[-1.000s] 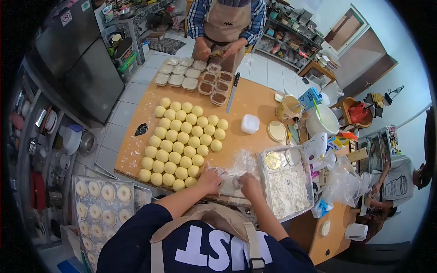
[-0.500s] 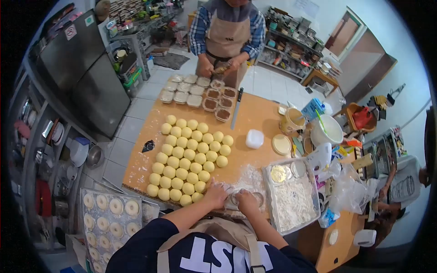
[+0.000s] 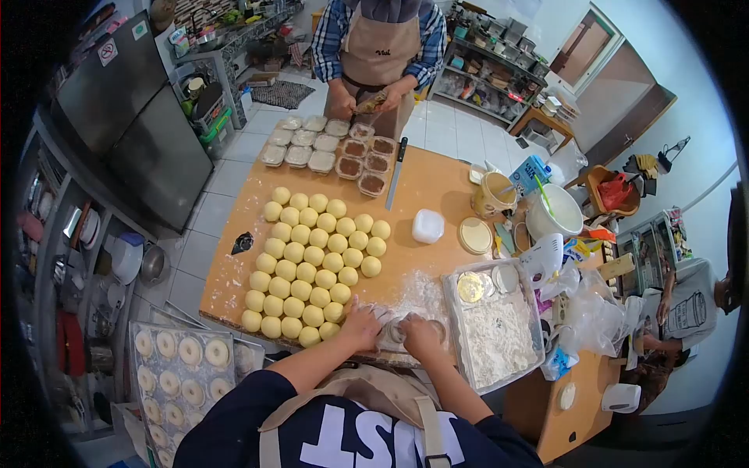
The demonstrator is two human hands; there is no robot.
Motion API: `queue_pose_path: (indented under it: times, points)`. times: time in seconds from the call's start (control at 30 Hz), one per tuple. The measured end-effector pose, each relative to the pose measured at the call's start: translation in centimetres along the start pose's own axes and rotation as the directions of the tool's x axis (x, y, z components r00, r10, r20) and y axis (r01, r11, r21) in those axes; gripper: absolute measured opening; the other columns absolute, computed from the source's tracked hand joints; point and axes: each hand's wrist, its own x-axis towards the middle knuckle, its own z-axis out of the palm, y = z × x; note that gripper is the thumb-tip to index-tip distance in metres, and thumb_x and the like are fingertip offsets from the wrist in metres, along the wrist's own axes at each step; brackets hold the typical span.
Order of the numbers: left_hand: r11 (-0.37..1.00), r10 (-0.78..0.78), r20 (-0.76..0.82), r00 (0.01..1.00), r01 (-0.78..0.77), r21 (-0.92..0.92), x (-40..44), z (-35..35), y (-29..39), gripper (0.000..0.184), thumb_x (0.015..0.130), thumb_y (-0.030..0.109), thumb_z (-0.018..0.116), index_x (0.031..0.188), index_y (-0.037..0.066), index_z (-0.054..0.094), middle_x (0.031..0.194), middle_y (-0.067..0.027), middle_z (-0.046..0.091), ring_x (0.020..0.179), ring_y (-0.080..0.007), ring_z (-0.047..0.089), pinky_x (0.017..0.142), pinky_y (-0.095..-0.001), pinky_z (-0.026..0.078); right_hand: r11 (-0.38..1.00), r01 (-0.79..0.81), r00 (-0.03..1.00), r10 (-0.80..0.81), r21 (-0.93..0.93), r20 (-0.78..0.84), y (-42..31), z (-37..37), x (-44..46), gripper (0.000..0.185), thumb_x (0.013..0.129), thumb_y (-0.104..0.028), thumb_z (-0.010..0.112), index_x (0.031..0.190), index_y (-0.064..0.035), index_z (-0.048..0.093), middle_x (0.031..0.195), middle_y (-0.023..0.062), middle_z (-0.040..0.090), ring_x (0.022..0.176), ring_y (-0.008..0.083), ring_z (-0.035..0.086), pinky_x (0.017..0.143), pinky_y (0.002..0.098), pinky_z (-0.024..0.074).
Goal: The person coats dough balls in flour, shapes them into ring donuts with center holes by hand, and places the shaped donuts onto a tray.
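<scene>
My left hand (image 3: 363, 326) rests at the table's front edge, fingers stretched out, beside a pale, floury round piece (image 3: 392, 335) that looks like flattened dough. Just to its right, my right hand (image 3: 420, 335) is closed and pressed down at this piece; what its fingers grip, if anything, is hidden. Loose flour (image 3: 421, 292) covers the wood in front of my hands. Rows of yellow dough balls (image 3: 314, 255) lie to the left, the nearest ones close to my left hand. A tray of flour (image 3: 493, 343) with round metal lids or cutters (image 3: 470, 287) stands at the right.
Across the table a person (image 3: 380, 62) in an apron holds a piping bag or similar bag (image 3: 370, 103) over small filled tubs (image 3: 351, 167). A long knife (image 3: 396, 173) lies near them. Ring-shaped doughs (image 3: 191, 351) fill a tray at lower left. A white bowl (image 3: 555, 212) stands right.
The whole view has shifted slightly, with the table lower-left in it. Both my hands stay at the floury patch, close together. The person opposite still handles the bag over the tubs.
</scene>
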Motion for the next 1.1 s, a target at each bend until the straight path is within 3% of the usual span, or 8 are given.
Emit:
queue_pose_path:
  times: [0.4,0.5,0.6,0.7,0.93,1.1]
  points:
    - [1.0,-0.013,-0.022,1.0,0.012,-0.016,0.2,0.8,-0.1,0.102,0.049,0.041,0.086,0.136,0.015,0.04,0.136,-0.0036,0.045,0.129,-0.0286,0.04,0.107,-0.0649,0.016,0.999,0.025,1.0,-0.026,-0.039,-0.012,-1.0,0.6,-0.2,0.015,0.07,0.001,0.055,0.081,-0.0066,0.062,0.089,0.0175,0.058,0.087,0.0356,0.06,0.073,0.0443,0.05]
    - [1.0,-0.016,0.028,0.999,0.016,0.023,0.2,0.3,0.1,0.099,0.055,0.043,0.083,0.139,0.015,0.039,0.136,-0.0055,0.045,0.13,-0.0285,0.038,0.109,-0.064,0.011,0.999,0.019,0.999,-0.021,-0.044,-0.028,-0.5,1.0,0.0,0.017,0.069,0.001,0.055,0.082,-0.0061,0.064,0.088,0.0171,0.06,0.088,0.0349,0.06,0.074,0.0443,0.0499]
    - [1.0,-0.007,0.057,0.998,0.006,0.028,0.4,0.3,0.0,0.099,0.055,0.043,0.083,0.139,0.015,0.038,0.138,-0.0048,0.044,0.13,-0.0285,0.037,0.109,-0.0644,0.011,0.99,0.063,0.989,-0.046,0.122,-0.14,1.6,0.4,0.1,0.021,0.069,0.001,0.055,0.085,-0.0058,0.067,0.089,0.0169,0.062,0.09,0.0337,0.06,0.075,0.0427,0.0499]
    - [0.999,-0.021,0.04,0.999,0.02,0.032,0.4,0.8,0.1,0.098,0.056,0.042,0.083,0.139,0.015,0.039,0.138,-0.004,0.043,0.13,-0.0287,0.037,0.109,-0.0649,0.011,0.988,-0.072,0.981,0.095,0.138,-0.167,1.2,-2.7,0.1,0.023,0.068,0.001,0.055,0.086,-0.0058,0.068,0.09,0.0174,0.063,0.092,0.0328,0.06,0.077,0.0411,0.0497]
    - [1.0,-0.012,0.023,1.0,0.012,0.01,0.1,0.5,0.0,0.098,0.055,0.041,0.083,0.138,0.015,0.039,0.139,-0.0031,0.042,0.131,-0.0285,0.037,0.108,-0.0649,0.013,0.999,0.001,0.998,0.002,-0.048,0.06,-0.5,-1.5,0.0,0.02,0.07,0.0,0.055,0.085,-0.007,0.066,0.091,0.0154,0.06,0.091,0.0331,0.06,0.077,0.0433,0.0494]
    - [1.0,-0.027,0.04,0.999,0.027,0.002,0.1,0.2,0.1,0.098,0.054,0.039,0.084,0.138,0.016,0.039,0.141,-0.0026,0.04,0.131,-0.0284,0.037,0.108,-0.0642,0.015,1.0,0.016,0.998,-0.014,-0.027,0.055,-0.8,-0.3,0.3,0.017,0.071,0.001,0.054,0.083,-0.0056,0.064,0.092,0.0164,0.059,0.091,0.0343,0.06,0.076,0.0445,0.0494]
